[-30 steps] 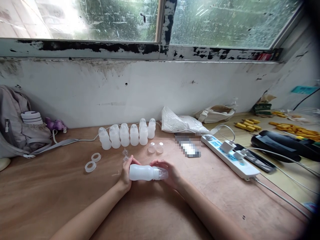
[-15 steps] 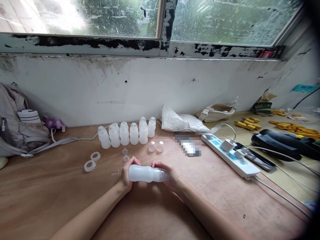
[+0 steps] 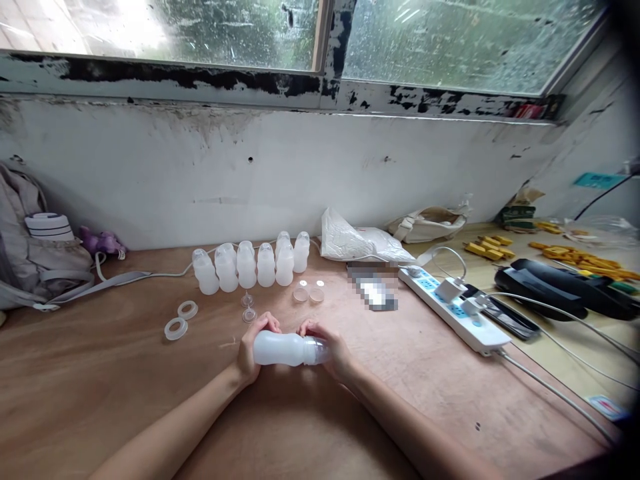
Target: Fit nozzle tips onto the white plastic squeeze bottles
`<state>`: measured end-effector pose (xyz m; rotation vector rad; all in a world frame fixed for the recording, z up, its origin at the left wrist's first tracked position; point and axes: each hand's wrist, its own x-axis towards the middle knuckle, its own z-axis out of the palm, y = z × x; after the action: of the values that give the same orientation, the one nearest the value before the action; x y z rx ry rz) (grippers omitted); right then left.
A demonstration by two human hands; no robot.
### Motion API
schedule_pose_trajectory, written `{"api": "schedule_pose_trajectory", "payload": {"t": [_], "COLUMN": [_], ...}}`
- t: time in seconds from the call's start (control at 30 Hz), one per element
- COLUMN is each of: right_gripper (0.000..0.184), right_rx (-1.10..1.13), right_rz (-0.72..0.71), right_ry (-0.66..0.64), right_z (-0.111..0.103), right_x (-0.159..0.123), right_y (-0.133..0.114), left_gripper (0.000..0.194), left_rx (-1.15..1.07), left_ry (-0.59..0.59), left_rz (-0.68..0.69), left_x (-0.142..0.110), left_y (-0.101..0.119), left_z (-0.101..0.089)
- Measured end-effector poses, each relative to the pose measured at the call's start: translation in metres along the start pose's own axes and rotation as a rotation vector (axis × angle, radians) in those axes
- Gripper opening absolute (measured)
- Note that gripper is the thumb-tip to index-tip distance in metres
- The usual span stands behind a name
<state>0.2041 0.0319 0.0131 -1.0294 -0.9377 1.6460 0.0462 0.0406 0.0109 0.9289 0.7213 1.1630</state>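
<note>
Head view: a white bottle [image 3: 283,349] is lying sideways between 2 hands, clear cap end pointing right. The left hand [image 3: 249,350] is clasping its base; the right hand [image 3: 334,348] is curling fingers around the cap.

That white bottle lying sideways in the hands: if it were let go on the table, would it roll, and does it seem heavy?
The bottle is round and lies on its side between the left hand and right hand, so it would probably roll. Its thin, milky plastic suggests it is light. Whether anything is inside cannot be told.
</note>
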Motion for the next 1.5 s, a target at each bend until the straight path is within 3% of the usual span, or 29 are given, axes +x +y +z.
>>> {"api": "schedule_pose_trajectory", "payload": {"t": [0.37,0.7,0.83,1.0,1.2,1.33,1.5], "right_gripper": [0.019,0.015,0.018,0.016,0.017,0.025,0.029], "right_rx": [-0.035,0.002,0.052,0.080,-0.023,-0.309,-0.527], "right_rz": [-0.031,-0.047,-0.057,-0.088,-0.232,-0.435,-0.848], "right_ry": [-0.051,0.071,0.160,0.156,-0.075,-0.152,0.036], "right_z": [-0.004,-0.006,-0.004,0.015,0.055,0.078,0.096], "right_x": [0.003,0.004,0.009,0.013,0.003,0.003,0.039], "right_y": [0.012,0.014,0.006,-0.025,-0.070,-0.089,-0.146], "left_gripper": [0.031,0.038,0.042,0.047,0.043,0.046,0.034], "left_rx": [0.148,0.253,0.300,0.329,0.348,0.285,0.164], "left_ry": [-0.005,-0.001,0.030,0.034,0.151,0.237,0.495], "left_rz": [0.040,0.037,0.008,0.078,0.218,0.320,0.288], "left_x": [0.000,-0.002,-0.005,-0.022,-0.027,-0.029,-0.036], "left_y": [0.003,0.000,0.010,0.034,0.056,0.052,0.038], "left_z": [0.000,-0.007,-0.014,-0.021,-0.032,-0.045,-0.078]}}
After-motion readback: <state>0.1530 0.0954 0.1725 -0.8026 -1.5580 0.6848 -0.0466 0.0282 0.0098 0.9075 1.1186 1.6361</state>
